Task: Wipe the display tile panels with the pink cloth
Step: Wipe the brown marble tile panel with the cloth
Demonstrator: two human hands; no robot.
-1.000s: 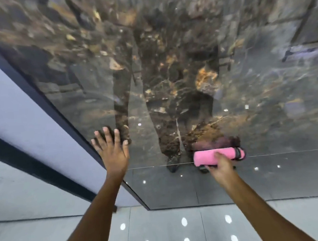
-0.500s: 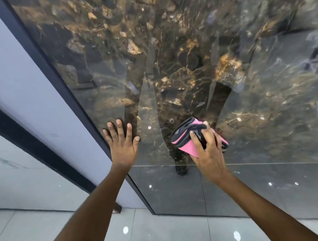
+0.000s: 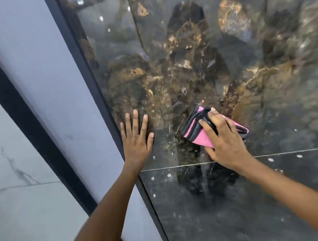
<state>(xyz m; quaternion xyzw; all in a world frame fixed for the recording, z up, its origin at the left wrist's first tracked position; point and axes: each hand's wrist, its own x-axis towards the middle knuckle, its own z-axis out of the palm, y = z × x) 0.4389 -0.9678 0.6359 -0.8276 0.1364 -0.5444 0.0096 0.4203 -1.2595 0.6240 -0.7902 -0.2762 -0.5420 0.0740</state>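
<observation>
Marble fills most of my view: a tall, glossy dark-brown tile panel (image 3: 216,63) veined with gold and grey, standing upright, with a thin horizontal joint line (image 3: 288,152) low down and a darker glossy tile section (image 3: 236,209) below it. To its left runs a black metal frame edge (image 3: 88,84), then a pale grey wall strip (image 3: 45,90), another black band, and a white marble-look tile panel (image 3: 12,187) at the far left. Next in size are my 2 bare arms reaching forward. My left hand (image 3: 137,140) lies flat and released against the brown panel just beside the black frame, fingers straight and spread, bracing. My right hand (image 3: 225,140) presses the folded pink cloth with dark grey edging (image 3: 198,134) against the same panel, just above the joint line, fingers laid over it and the thumb tucked at its lower edge, grasping it. As for progress, I judge the wiping to be under way on the lower part of this panel; the sheen is too busy with reflections to tell cleaned from uncleaned, and the upper area, the dark section below and the neighbouring white panel look likely to remain. I can read no brand, label or writing anywhere.
</observation>
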